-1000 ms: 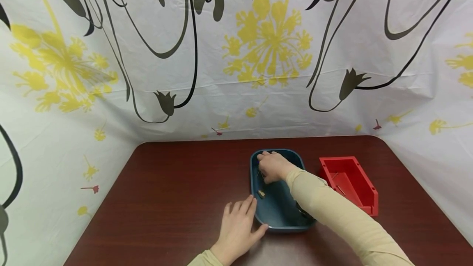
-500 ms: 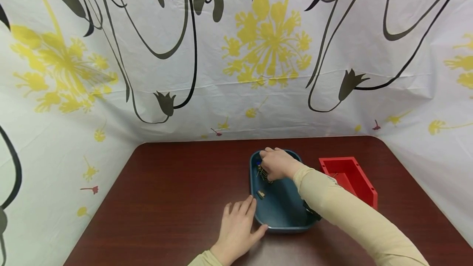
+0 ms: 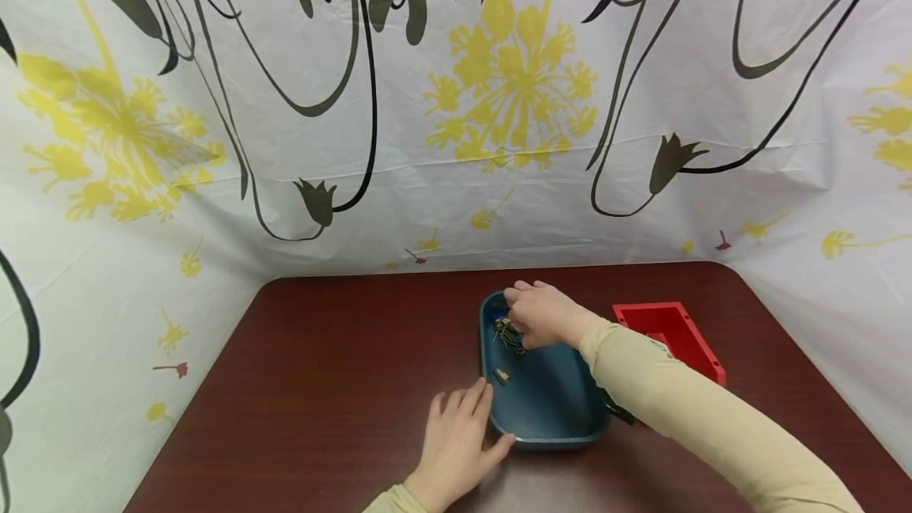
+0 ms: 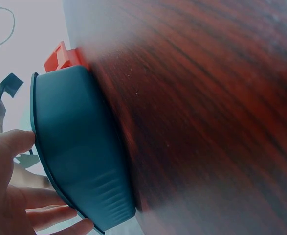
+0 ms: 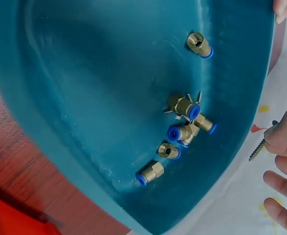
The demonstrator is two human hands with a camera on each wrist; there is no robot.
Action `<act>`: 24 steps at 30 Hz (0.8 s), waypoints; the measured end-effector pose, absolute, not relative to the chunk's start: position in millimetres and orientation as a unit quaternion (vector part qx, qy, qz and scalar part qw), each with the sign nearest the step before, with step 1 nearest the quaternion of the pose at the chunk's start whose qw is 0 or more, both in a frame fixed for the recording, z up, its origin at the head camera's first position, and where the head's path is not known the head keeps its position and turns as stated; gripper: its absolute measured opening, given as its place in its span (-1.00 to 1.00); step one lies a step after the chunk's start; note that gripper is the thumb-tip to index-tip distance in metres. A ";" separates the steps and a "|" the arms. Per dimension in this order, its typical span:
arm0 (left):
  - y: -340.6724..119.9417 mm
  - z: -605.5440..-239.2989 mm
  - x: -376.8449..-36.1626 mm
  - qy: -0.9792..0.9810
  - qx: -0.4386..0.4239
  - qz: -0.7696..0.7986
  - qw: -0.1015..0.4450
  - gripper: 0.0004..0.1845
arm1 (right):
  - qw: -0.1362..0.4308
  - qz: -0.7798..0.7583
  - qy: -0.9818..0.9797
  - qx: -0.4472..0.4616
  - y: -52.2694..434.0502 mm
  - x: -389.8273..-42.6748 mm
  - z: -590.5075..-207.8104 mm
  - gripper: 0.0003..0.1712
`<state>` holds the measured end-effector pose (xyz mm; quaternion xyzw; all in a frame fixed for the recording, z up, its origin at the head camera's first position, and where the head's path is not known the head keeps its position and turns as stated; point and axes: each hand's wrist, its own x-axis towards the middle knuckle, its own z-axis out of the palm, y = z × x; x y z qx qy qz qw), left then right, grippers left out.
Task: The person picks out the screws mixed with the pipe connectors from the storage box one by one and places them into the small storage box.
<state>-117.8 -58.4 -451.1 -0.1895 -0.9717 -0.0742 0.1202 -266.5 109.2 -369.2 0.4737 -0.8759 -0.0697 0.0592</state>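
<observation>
Right hand [image 3: 543, 315] has lifted slightly off the tray's [image 3: 545, 440] far end, fingertips pinching a screw [image 5: 258, 149] just above the fittings [image 5: 185, 125]; left hand [image 3: 456, 450], fingers relaxed, is bracing tray's near-left corner; sorting step, next needing carry right of tray to red bin [image 3: 680, 323]

No legible text, label, brand, number or sign appears in any view. The blue tray [image 3: 549, 410], the red bin [image 3: 677, 339], the brass fittings [image 5: 185, 120], the screw [image 5: 258, 149] and the desk [image 3: 321, 355] carry no readable marking. The backdrop sheet [image 3: 456, 101] bears only printed floral patterns, without lettering.
</observation>
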 end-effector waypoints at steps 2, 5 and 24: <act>-58.4 -451.1 -117.7 -0.972 -0.189 -0.073 0.119 -0.30 | 0.063 -0.066 -0.874 0.478 111.3 -265.5 -368.9 -0.65; -58.4 -451.0 -117.3 -0.972 -0.189 -0.072 0.119 -0.30 | 0.068 -0.066 -0.871 0.483 115.1 -264.1 -369.3 -0.66; -57.5 -449.9 -116.5 -0.971 -0.190 -0.069 0.128 -0.30 | 0.064 -0.066 -0.874 0.477 143.6 -252.4 -365.9 -0.61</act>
